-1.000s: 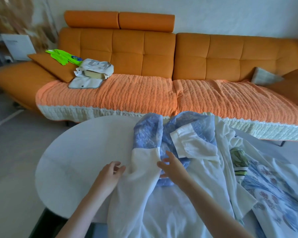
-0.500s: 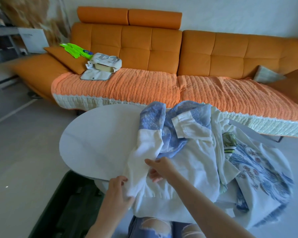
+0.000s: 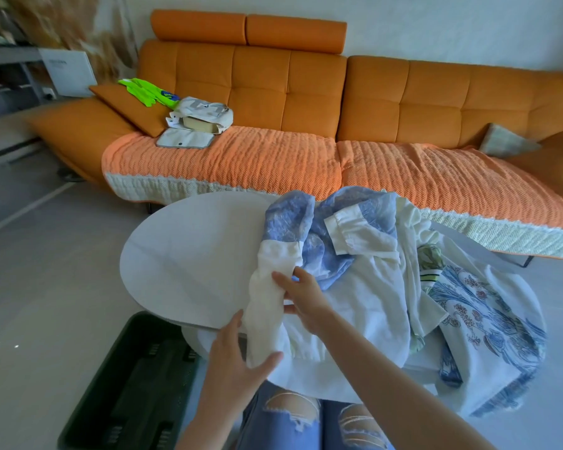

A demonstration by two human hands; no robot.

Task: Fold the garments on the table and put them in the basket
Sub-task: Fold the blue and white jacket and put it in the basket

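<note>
Head view: white-and-blue garment (image 3: 368, 287) heaped at the 3 o'clock half of the round white counter (image 3: 189, 254), hem spilling over the near edge toward ripped blue jeans (image 3: 293, 420). Body cream-white and thin; upper sleeves blue with a pale print; one white cuff (image 3: 355, 232) turned up at the top of the heap. Second garment (image 3: 481, 319), white with blue floral print, bunched at 3 o'clock of the first, draped over the counter's edge. Small green-striped piece (image 3: 431, 264) wedged between the two. Dark basket (image 3: 134, 388) on the floor at 7 o'clock of the counter, below its rim.

Writing: grey letters on the pale bag (image 3: 205, 113) on the orange sofa (image 3: 338, 102), too blurred to read; faint print on the white box (image 3: 67, 71) at 10 o'clock, likewise unreadable.

Left hand (image 3: 234, 358) at 6 o'clock of the counter, palm forward, thumb stretched to the right under the lower end of the white sleeve (image 3: 267, 306), fingers (image 3: 233, 323) pressed together behind the cloth, so holding the sleeve end between thumb and palm. Right hand (image 3: 303, 297) reaching from 5 o'clock, fingers (image 3: 281, 280) loosely spread, tips laid on the sleeve higher up, thumb tucked beneath the fabric.
</note>
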